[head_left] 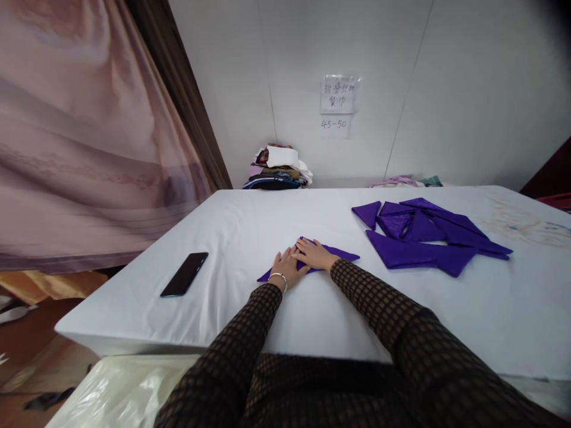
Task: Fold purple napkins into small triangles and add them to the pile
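Note:
A purple cloth napkin, folded into a triangle, lies on the white-covered table in front of me. My left hand, with a bracelet at the wrist, rests flat on its left part, fingers stretched out. Palm down, my right hand presses on the middle of the same napkin, its fingers meeting or overlapping those of the left. Between them the hands hide much of the cloth. Only its side corners and part of its upper edge show.
Several folded purple napkins lie in a loose group to the right. A dark phone sits on the table at left. Behind the table's far edge rises a stack of clothes. A pink curtain hangs on the left.

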The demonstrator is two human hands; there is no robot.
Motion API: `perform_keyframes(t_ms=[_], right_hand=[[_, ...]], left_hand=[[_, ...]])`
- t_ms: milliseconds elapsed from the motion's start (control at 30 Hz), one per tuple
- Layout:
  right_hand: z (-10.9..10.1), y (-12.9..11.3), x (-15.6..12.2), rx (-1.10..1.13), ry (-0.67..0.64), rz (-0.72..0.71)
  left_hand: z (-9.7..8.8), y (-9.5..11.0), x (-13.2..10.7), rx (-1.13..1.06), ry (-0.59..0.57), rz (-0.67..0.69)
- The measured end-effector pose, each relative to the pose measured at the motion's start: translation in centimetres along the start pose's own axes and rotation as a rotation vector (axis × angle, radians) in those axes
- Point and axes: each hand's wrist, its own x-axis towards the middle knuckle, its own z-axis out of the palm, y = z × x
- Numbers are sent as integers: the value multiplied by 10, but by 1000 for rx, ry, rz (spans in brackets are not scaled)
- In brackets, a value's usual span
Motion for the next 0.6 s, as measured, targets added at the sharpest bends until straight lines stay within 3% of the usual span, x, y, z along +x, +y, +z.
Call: perform_keyframes(t_ms=[267,400,600], right_hand=[[7,10,-1,-10,12,9],[10,11,0,-19,9,7],[14,15,0,-43,8,-1]], left_hand=[[2,-10,-5,14,-1,13],[1,-35,-29,28,5,-31],[-4,-85,-74,37,23,-266]])
